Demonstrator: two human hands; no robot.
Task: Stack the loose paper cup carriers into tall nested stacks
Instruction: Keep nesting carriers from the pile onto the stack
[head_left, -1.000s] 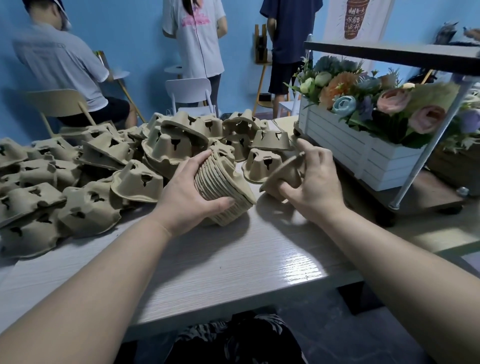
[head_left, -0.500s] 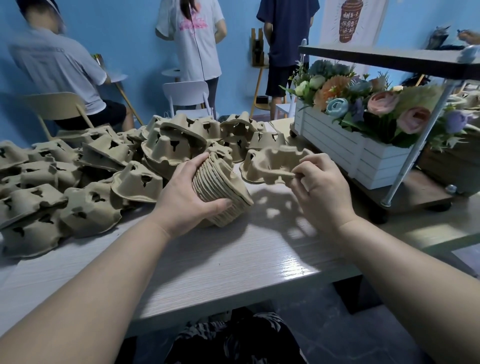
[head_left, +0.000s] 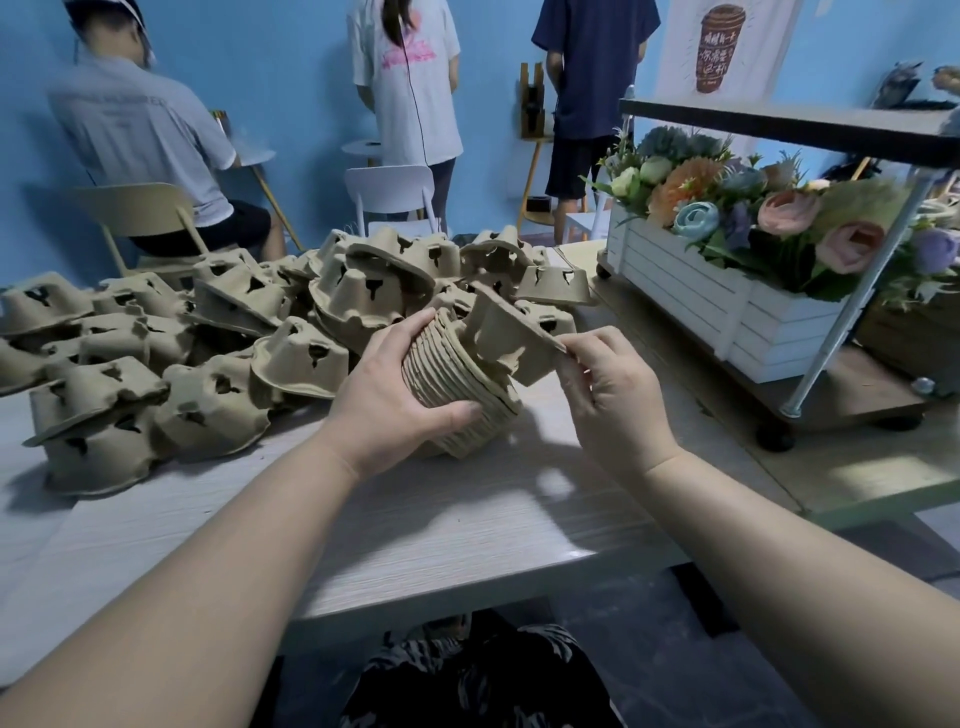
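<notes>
here the left hand (head_left: 400, 395) grips a tilted nested stack (head_left: 457, 392) on the desk (head_left: 415, 525), fingers curled round it. just right of the stack, the right hand (head_left: 608, 395) pinches a single carrier (head_left: 511, 338) by its rim, its cup touching the stack's open end. left of the stack lie loose carriers (head_left: 208, 338).
</notes>
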